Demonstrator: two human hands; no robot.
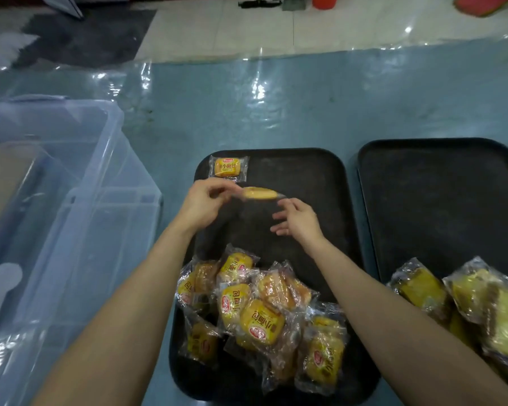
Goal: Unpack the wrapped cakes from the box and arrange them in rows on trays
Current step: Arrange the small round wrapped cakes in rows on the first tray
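Two black trays lie side by side: the left tray (314,171) and the right tray (440,183). One wrapped cake (228,167) lies flat in the left tray's far left corner. My left hand (203,205) pinches the wrapper end of another wrapped cake (260,193), held edge-on above the tray. My right hand (298,219) hovers just below that cake's right end, fingers apart and holding nothing. A heap of several wrapped cakes (258,312) covers the near part of the left tray. More wrapped cakes (464,291) lie on the near part of the right tray.
A clear plastic storage box (71,200) stands at the left of the trays, with a cardboard shape seen through its wall. The table (276,106) is blue under a shiny clear sheet. Tiled floor shows beyond the far edge.
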